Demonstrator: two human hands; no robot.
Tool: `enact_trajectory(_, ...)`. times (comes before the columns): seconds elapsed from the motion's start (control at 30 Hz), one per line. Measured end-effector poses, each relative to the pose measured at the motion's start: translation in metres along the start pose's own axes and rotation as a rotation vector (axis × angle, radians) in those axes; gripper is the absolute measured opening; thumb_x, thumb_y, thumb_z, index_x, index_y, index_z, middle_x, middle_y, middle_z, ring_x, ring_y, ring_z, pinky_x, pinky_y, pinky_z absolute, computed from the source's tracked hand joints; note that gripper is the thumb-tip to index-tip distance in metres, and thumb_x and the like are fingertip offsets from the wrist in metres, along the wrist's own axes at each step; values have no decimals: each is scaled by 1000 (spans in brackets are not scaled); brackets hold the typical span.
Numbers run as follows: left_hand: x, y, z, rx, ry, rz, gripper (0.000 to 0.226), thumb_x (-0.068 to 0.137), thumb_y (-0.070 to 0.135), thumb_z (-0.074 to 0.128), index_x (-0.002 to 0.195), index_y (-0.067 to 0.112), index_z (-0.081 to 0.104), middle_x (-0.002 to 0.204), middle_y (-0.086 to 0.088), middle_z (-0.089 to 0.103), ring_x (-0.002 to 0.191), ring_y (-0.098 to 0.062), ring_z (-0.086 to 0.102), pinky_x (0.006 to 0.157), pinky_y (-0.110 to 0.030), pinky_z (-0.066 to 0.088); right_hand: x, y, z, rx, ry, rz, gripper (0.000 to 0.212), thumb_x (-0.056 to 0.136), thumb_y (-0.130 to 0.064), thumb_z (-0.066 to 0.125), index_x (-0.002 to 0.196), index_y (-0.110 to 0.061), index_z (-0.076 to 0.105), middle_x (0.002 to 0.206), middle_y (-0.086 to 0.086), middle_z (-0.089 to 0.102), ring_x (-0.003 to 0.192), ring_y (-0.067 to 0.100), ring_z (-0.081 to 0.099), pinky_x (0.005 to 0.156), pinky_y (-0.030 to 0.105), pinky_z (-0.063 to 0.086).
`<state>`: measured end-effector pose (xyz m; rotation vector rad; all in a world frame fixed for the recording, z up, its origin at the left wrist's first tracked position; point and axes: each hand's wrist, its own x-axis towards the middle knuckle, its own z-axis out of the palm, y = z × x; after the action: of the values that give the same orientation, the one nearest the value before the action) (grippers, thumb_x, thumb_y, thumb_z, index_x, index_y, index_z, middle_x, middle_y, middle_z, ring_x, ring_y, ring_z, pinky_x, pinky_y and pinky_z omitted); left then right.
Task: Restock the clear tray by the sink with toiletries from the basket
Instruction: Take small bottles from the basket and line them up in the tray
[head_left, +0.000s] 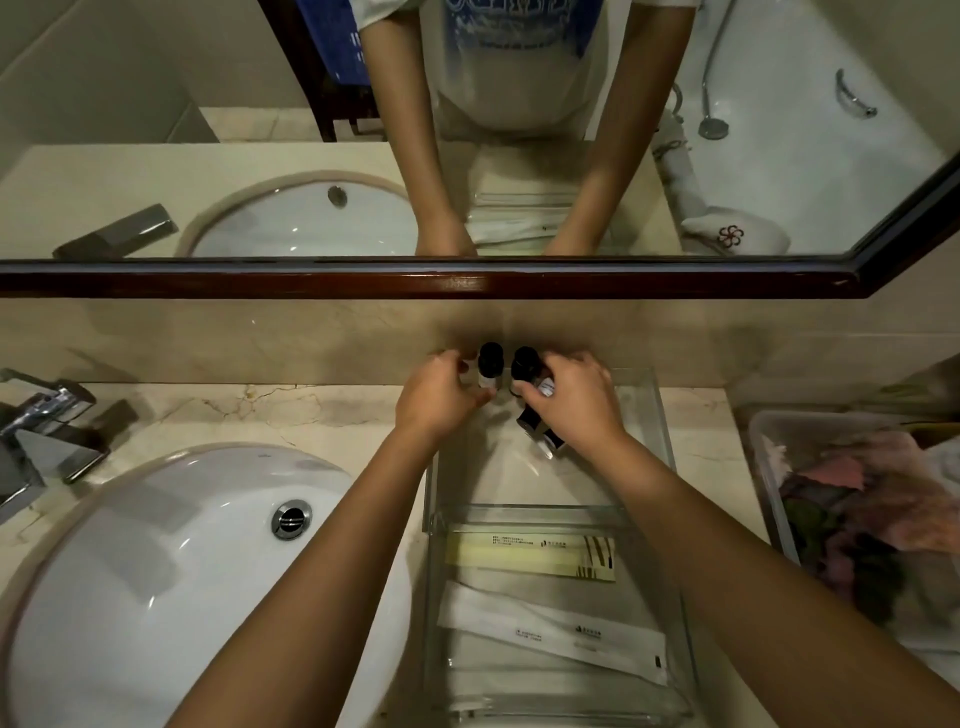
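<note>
The clear tray (669, 441) stands on the counter (234, 410), and the person leans over it with both arms reaching to its far end. There, against the tray's back wall, the left bottle (491, 365) stands upright, black cap on top. The left hand (439, 397) is just left of it, fingers curled in and the thumb at the bottle's base. Whether it actually grips the bottle I cannot tell, since the fingers hide that side. The right hand (574, 402) is beside it in the same far compartment, fingers curled round the right bottle (526, 364), with a white label showing between them. A third bottle (540, 434) lies tipped on the tray floor, partly under that hand's palm. In the tray's near compartment, on this side of the clear divider, a yellow packet (530, 556) lies flat across the width. A long white packet (550, 631) lies aslant just nearer, over other pale wrapped items. To the right of the tray, a little apart, sits the basket (763, 457) heaped with pinkish and dark things too blurred to name. To the left of the tray is the sink (156, 571) with its tap (47, 426) further left. Beyond the tray hangs the mirror (415, 283), with the person's arms reflected in it.
</note>
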<state>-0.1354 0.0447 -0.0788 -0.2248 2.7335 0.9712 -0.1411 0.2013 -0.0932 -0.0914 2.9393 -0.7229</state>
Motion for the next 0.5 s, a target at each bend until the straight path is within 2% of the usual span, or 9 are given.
enact_trajectory(0.2, 5, -3, 17, -130, 9, 25, 47, 84, 31, 68, 125, 14, 54, 119, -6, 60, 105, -21, 58, 85, -32, 48, 0, 1, 8, 70, 50, 17, 37, 86, -43, 60, 112, -17, 63, 107, 6, 67, 115, 28, 47, 95, 35, 33)
enact_trajectory(0.3, 5, -8, 22, -113, 61, 52, 43, 85, 33, 66, 121, 13, 57, 116, -6, 62, 101, -21, 59, 81, -30, 48, 0, 2, 12, 88, 65, 23, 36, 86, -44, 61, 111, -19, 64, 107, 5, 67, 115, 27, 47, 95, 35, 33)
enact_trajectory(0.43, 3, -18, 25, -80, 111, 58, 38, 83, 39, 66, 112, 15, 61, 113, -4, 62, 99, -22, 58, 81, -37, 53, 0, 1, 14, 77, 79, 22, 39, 85, -47, 59, 115, -21, 63, 110, 3, 66, 118, 25, 45, 96, 34, 28)
enact_trajectory(0.5, 2, -20, 22, -54, 133, 67, 33, 84, 39, 65, 108, 16, 61, 110, -2, 62, 96, -21, 58, 78, -34, 52, -1, -2, 12, 58, 78, 20, 40, 86, -48, 58, 116, -21, 63, 112, 3, 66, 121, 24, 43, 98, 35, 24)
